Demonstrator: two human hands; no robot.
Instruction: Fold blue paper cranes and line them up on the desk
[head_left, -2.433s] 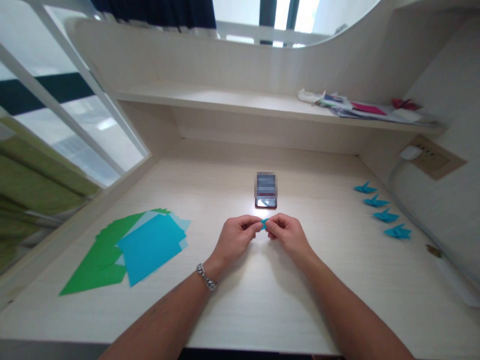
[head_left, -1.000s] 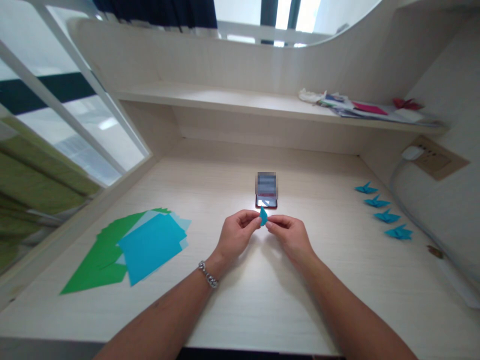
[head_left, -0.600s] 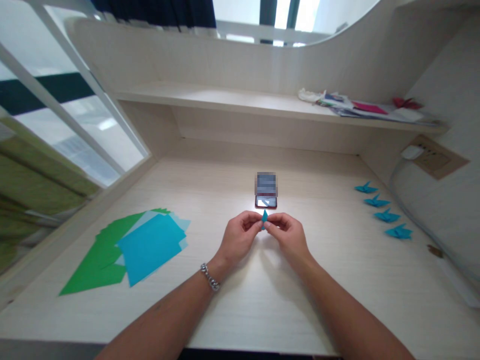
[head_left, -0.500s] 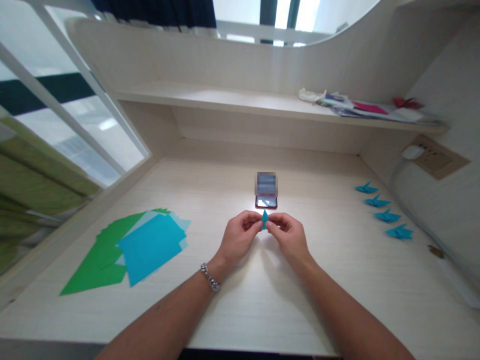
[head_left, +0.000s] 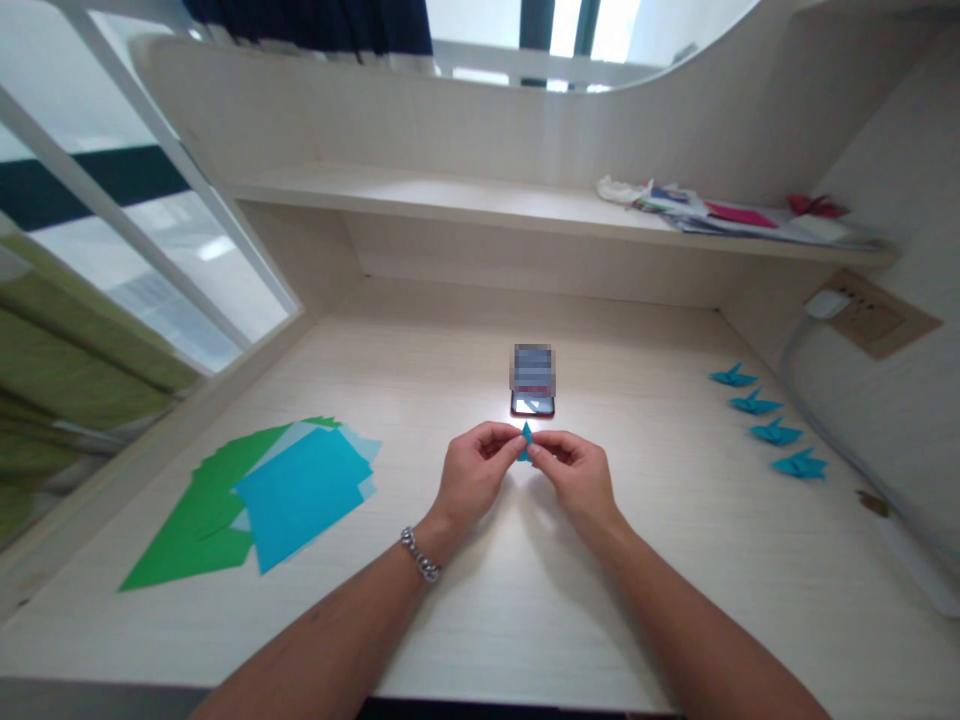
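A small piece of folded blue origami paper (head_left: 526, 436) is held upright, its pointed tip facing away from me. My left hand (head_left: 476, 470) pinches its left side between thumb and fingers; a chain bracelet circles that wrist. On the other side, my right hand (head_left: 576, 468) pinches the same paper. The fingertips hide much of the folds. Just beyond my hands lies a phone (head_left: 533, 404), its upper part pixelated. Several folded blue paper cranes (head_left: 775, 432) stand in a row at the right of the desk.
Blue paper sheets (head_left: 307, 495) overlap a fan of green sheets (head_left: 180, 530) on the left of the desk (head_left: 420, 350). A shelf (head_left: 450, 198) at the back carries papers (head_left: 739, 215). A charger (head_left: 827, 303) and its cable sit along the right wall.
Both hands and the folded paper have shifted very slightly left. The paper stays pinched between them, and the other things on the desk have not moved.
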